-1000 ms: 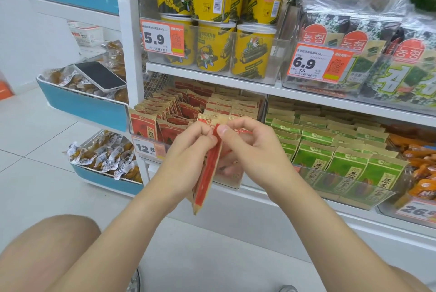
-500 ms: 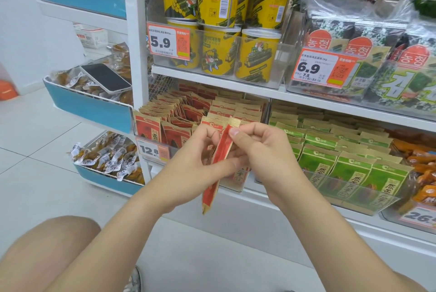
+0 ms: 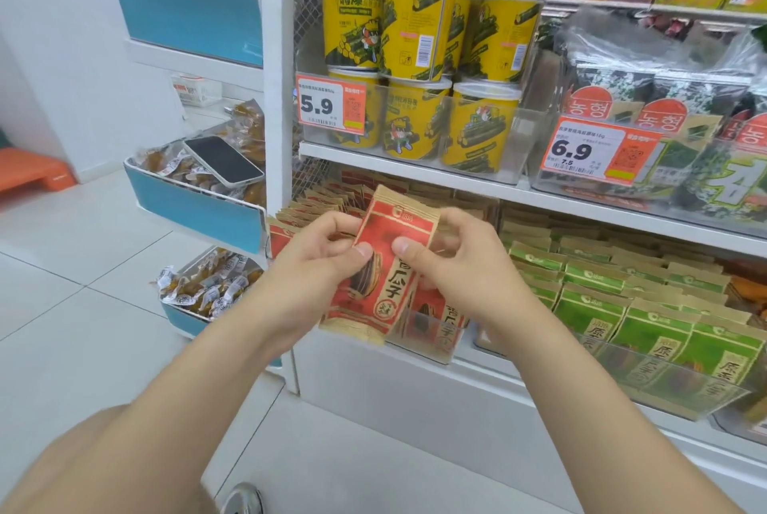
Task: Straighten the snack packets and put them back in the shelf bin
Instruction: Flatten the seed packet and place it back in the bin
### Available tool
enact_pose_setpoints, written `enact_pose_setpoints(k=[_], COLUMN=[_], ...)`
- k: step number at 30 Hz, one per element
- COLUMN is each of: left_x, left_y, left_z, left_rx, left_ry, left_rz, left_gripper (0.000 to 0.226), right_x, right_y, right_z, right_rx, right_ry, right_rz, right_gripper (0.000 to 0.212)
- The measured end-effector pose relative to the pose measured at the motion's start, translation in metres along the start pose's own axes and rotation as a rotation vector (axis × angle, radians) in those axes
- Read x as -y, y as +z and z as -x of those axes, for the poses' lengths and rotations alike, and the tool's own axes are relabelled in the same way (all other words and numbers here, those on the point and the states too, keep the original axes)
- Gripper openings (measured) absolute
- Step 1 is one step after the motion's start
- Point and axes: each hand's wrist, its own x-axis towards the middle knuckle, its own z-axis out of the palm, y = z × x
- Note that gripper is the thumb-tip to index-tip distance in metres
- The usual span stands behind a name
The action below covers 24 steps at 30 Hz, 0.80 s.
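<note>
A red and tan snack packet [image 3: 388, 264] with a sunflower seed picture faces me, tilted slightly, in front of the lower shelf. My left hand [image 3: 319, 264] pinches its left edge and my right hand [image 3: 460, 260] pinches its right edge, thumbs on the front. Behind it the clear shelf bin [image 3: 436, 347] holds rows of the same red packets [image 3: 319, 202], one [image 3: 436, 318] leaning at the bin's front.
Green packets [image 3: 647, 318] fill the bin to the right. Yellow tubs [image 3: 415, 69] and seaweed bags [image 3: 664, 131] stand on the shelf above. A phone [image 3: 222, 159] lies on wrapped snacks in a blue side bin [image 3: 199, 210]. My knee [image 3: 83, 468] is at lower left.
The packet was edge-on to me; it has been turned so its front faces me and raised a little. The view has moved closer to the shelf.
</note>
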Motion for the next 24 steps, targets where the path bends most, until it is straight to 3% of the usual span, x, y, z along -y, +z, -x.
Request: enact_pose_setpoints(k=[3,7,10,16,20,22,24], left_x=[-0.011,-0.017,-0.006,0.02,0.026,0.028,0.025], left_y=[-0.023,-0.06,-0.069,-0.084,-0.099,-0.102,-0.1], left_z=[-0.021,-0.062,-0.087,-0.113,-0.126,-0.128,-0.125], left_rx=[-0.006,0.004,-0.108,-0.345,-0.243,-0.147,-0.087], left_ry=[0.084,0.155,0.14,0.3,0.322,0.319,0.272], left_rz=[-0.325,-1.072,-1.42,-1.281,-1.076,-1.095,-1.183], left_gripper=[0.011,0.03,0.028,0.018,0.039,0.051,0.049], right_x=[-0.002,-0.002,0.006,0.003,0.003,0.002,0.002], right_y=[0.004,0.01,0.018,0.04,0.033,0.032,0.034], right_z=[-0.015,-0.027,-0.028,-0.032,-0.04,-0.042,-0.041], right_rx=[-0.074,-0.33,-0.314,-0.179,-0.18,-0.169,-0.111], right_ry=[-0.039,-0.113,-0.168,-0.32,-0.394,-0.386,-0.37], right_rz=[0.013,0.24,0.239,0.45,0.511,0.52,0.596], right_gripper=[0.018,0.027,0.031,0.039,0.041,0.041,0.039])
